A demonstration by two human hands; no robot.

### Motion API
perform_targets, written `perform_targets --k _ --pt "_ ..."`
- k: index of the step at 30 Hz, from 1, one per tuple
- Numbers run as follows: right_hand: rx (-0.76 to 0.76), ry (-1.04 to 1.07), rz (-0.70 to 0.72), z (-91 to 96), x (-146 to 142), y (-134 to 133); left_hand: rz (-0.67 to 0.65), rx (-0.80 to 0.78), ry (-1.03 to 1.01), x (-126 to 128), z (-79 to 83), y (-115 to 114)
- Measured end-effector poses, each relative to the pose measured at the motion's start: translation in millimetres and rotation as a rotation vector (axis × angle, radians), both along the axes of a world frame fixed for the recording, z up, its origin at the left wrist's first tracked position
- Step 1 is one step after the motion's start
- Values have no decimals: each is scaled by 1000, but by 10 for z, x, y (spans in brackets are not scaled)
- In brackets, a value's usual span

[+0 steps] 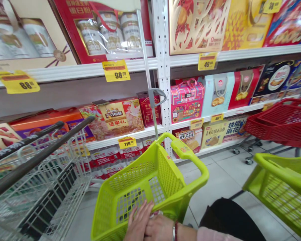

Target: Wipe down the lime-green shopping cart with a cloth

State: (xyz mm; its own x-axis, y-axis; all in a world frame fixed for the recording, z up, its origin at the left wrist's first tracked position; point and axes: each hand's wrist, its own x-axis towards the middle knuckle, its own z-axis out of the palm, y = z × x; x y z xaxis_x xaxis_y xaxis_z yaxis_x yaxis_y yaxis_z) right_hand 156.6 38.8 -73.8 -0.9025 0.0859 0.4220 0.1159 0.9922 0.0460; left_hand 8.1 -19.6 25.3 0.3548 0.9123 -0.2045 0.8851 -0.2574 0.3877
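Observation:
My left hand (139, 221) is at the bottom, over the near rim of a lime-green shopping cart (100, 201). Its fingers are stretched out toward the cart's inside, where a lattice floor shows. Against it lies my right hand (158, 227), with a bracelet at the wrist and a pink sleeve. The right fingers are curled and partly hidden; a small whitish-purple bit shows beside them, too little to name. Whether either hand touches the rim I cannot tell. The cart's green handle (202, 172) curves off to the right.
Metal shopping carts (52, 194) stand at the left. A second green cart (286, 180) and red baskets (278, 124) are at the right. Shelves (140, 65) of boxed goods with yellow price tags run behind. A black round shape (231, 221) sits below.

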Motion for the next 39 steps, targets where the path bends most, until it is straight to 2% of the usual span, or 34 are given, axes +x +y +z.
perform_targets --k 3,6,8,10,14,16,18,21,24,27,29,32,35,37,39 --pt "45 -52 41 76 280 26 -14 -9 2 -60 -60 4" --pt "37 -61 11 152 665 36 -24 -19 -3 -77 -92 5" --pt "34 -62 -9 150 792 34 -28 -14 -1 -67 -102 8" --pt "39 -58 -26 103 761 31 -21 -13 13 -52 -105 12" --pt "56 -68 -14 22 445 40 -7 -18 31 -49 -100 18" --pt "57 -77 21 52 349 49 -17 -11 20 -66 -102 15" --pt "49 -80 54 123 382 57 -34 -12 3 -88 -114 10" --pt "37 -79 58 271 646 60 -38 -2 -15 -118 -155 -1" --pt "43 -62 -2 479 982 40 -38 17 -16 -136 -194 -3" --pt "43 -8 -38 781 1239 -20 -26 6 -17 -137 -200 1" --pt "-11 45 -34 1017 1360 -75 -9 14 -26 -122 -187 -2" --pt "-95 115 -23 1361 1488 -145 29 33 -34 -80 -158 -18" --pt "-52 154 7 1618 1533 -167 25 28 -25 -26 -140 -34" --pt "-23 168 -78 1703 1504 -151 14 43 -15 8 -138 -46" --pt "-14 151 -233 1707 1437 -120 22 67 -13 40 -148 -58"
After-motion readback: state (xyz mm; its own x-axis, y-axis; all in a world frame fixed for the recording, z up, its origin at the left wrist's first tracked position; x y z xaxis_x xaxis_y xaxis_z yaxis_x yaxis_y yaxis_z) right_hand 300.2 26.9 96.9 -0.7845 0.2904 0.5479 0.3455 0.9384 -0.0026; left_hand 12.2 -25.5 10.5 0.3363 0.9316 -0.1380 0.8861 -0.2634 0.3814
